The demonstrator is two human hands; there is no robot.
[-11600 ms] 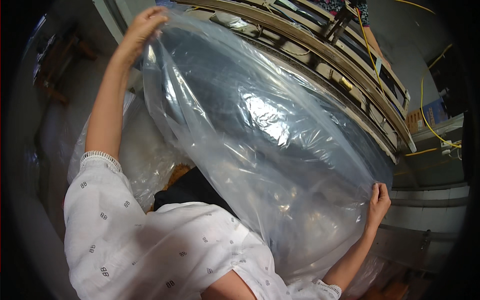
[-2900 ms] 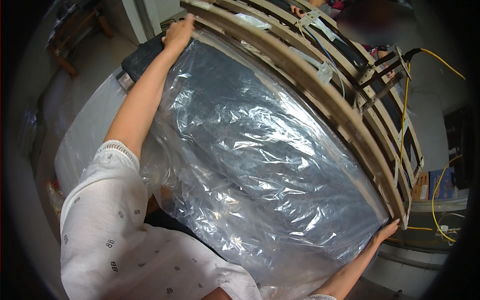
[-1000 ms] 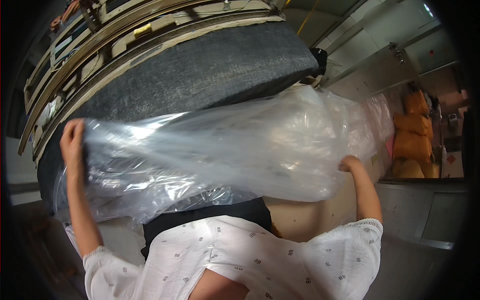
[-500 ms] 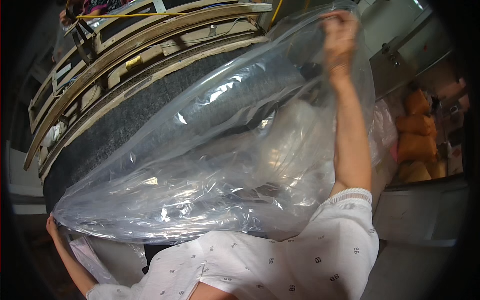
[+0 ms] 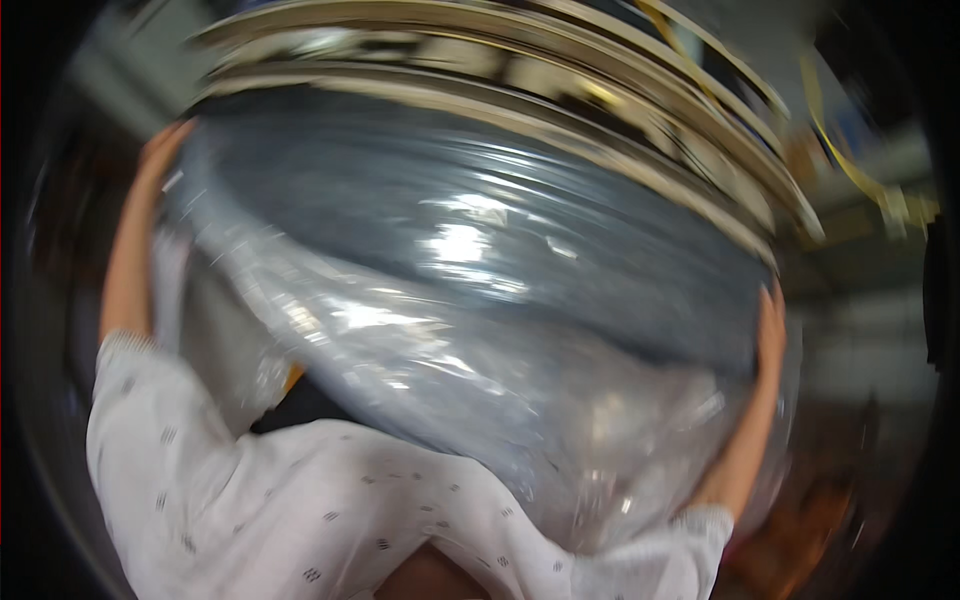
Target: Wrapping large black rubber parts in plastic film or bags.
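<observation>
- In the head view, the clear plastic sheet (image 5: 400, 330) is in front of your chest, spread over the dark grey slab (image 5: 300, 112), with the slatted wooden frame (image 5: 400, 14) beyond.
- Your left hand (image 5: 167, 148) is at the sheet's upper left end, by the slab's far left corner; your right hand (image 5: 770, 325) is at the right end, fingers extended upward. The hands stand wide apart; blur hides whether either one pinches the film or only presses it, so you cannot tell from here.
- To spread it well, it seems best to pull evenly from both ends and draw the far edge straight along the slab; the bright ripples suggest uneven tension. Mind the wooden frame, which could snag thin film.
- The sheet's long axis runs crosswise between your hands, sloping from upper left to lower right, roughly along the slab and frame. Its near edge sags in a curve toward your white patterned shirt (image 5: 330, 490). No mark shows which end is the front, so which way it points cannot be told.
</observation>
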